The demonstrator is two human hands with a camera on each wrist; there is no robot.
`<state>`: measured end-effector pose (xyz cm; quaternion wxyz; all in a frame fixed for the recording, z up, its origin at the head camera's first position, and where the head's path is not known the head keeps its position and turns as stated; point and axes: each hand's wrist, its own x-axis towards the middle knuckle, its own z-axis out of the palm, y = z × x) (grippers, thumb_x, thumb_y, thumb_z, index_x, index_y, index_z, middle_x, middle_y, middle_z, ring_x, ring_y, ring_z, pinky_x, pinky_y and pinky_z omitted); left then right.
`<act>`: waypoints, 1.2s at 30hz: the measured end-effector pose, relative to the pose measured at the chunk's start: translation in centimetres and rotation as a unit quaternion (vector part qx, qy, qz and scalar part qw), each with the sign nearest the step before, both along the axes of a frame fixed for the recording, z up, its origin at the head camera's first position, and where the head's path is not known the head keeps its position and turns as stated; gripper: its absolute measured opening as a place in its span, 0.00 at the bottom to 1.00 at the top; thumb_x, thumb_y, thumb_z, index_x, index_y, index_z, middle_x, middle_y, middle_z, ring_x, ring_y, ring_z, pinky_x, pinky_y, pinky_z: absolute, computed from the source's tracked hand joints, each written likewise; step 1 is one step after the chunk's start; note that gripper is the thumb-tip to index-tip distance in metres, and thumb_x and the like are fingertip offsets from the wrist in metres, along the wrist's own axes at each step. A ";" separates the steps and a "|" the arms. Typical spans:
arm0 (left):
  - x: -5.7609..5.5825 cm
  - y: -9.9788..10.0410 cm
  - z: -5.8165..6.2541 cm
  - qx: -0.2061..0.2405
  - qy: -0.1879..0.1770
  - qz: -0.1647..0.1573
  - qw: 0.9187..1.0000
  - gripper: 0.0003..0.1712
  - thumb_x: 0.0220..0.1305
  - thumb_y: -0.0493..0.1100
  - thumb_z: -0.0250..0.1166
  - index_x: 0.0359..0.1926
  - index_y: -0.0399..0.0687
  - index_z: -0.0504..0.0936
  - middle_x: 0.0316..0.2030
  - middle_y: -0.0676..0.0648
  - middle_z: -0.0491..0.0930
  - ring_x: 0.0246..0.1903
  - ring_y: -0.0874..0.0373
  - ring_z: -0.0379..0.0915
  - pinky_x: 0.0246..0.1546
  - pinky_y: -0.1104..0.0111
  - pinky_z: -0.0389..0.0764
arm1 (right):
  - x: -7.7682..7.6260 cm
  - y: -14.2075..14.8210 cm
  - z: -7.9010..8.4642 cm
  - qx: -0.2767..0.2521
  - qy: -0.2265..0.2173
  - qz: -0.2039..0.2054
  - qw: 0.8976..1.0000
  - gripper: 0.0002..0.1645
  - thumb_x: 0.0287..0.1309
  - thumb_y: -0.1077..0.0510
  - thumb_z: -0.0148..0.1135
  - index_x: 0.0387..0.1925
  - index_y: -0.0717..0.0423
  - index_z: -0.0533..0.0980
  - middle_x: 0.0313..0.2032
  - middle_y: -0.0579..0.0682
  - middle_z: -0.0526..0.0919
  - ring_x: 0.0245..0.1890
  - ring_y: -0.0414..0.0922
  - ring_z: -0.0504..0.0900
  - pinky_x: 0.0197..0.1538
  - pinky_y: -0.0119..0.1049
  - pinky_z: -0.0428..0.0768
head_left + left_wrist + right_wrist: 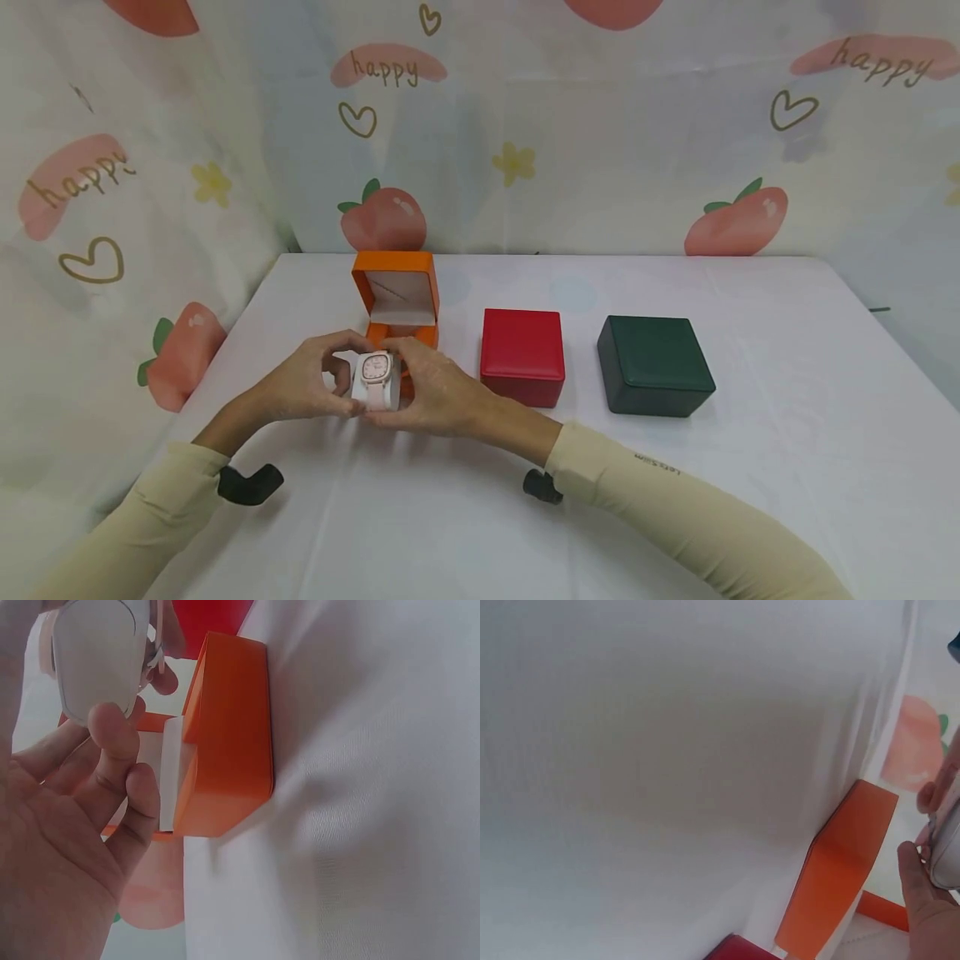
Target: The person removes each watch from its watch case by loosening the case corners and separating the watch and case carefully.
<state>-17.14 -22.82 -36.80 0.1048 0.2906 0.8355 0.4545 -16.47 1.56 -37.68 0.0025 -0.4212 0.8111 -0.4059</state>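
Note:
A pale pink watch (376, 368) with a squarish face is wrapped round a white watch cushion (101, 660). Both hands hold the cushion between them, in front of an orange watch box (432, 287) whose lid stands raised. From the left side, my left hand (311, 379) grips it with finger and thumb. My right hand (442, 393) grips the opposite side, thumb low near the strap. In the left wrist view the cushion's smooth white end faces the camera, above the orange box (232, 742). At the right wrist view's edge, fingers (916, 874) pinch the cushion.
To the right of the orange box sits a closed red box (522, 354), and farther right a closed dark green box (657, 362). All stand on a white-covered table (465, 525). A printed cloth (600, 125) hangs behind.

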 end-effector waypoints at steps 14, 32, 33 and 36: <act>-0.1 0.0 0.1 -0.005 -0.007 -0.005 1.000 0.36 0.45 0.36 0.77 0.59 0.38 0.78 0.27 0.46 0.72 0.22 0.56 0.70 0.22 0.66 0.69 | 0.3 0.2 0.2 0.050 0.013 -0.025 0.998 0.50 0.53 0.43 0.77 0.71 0.57 0.66 0.51 0.45 0.74 0.49 0.40 0.74 0.49 0.27 0.78; -0.1 0.3 -0.1 0.019 -0.006 -0.023 1.000 0.32 0.43 0.36 0.79 0.52 0.43 0.77 0.24 0.46 0.77 0.23 0.52 0.75 0.30 0.53 0.77 | 0.0 0.3 -0.2 0.010 0.054 -0.024 0.998 0.43 0.45 0.43 0.82 0.56 0.56 0.69 0.47 0.43 0.73 0.44 0.37 0.74 0.43 0.26 0.78; -0.1 0.4 0.0 0.017 -0.008 -0.023 1.000 0.32 0.43 0.36 0.79 0.52 0.43 0.77 0.24 0.46 0.77 0.24 0.52 0.75 0.30 0.54 0.77 | 0.0 0.2 -0.3 0.007 0.056 -0.025 0.998 0.43 0.44 0.43 0.83 0.55 0.56 0.69 0.47 0.43 0.73 0.43 0.36 0.73 0.43 0.26 0.78; 0.0 0.5 0.0 0.013 -0.014 -0.024 1.000 0.32 0.43 0.37 0.79 0.51 0.43 0.77 0.24 0.46 0.77 0.24 0.51 0.75 0.30 0.56 0.77 | 0.1 0.2 -0.4 0.002 0.066 -0.025 0.998 0.43 0.44 0.43 0.83 0.54 0.56 0.68 0.46 0.43 0.73 0.43 0.37 0.73 0.42 0.26 0.79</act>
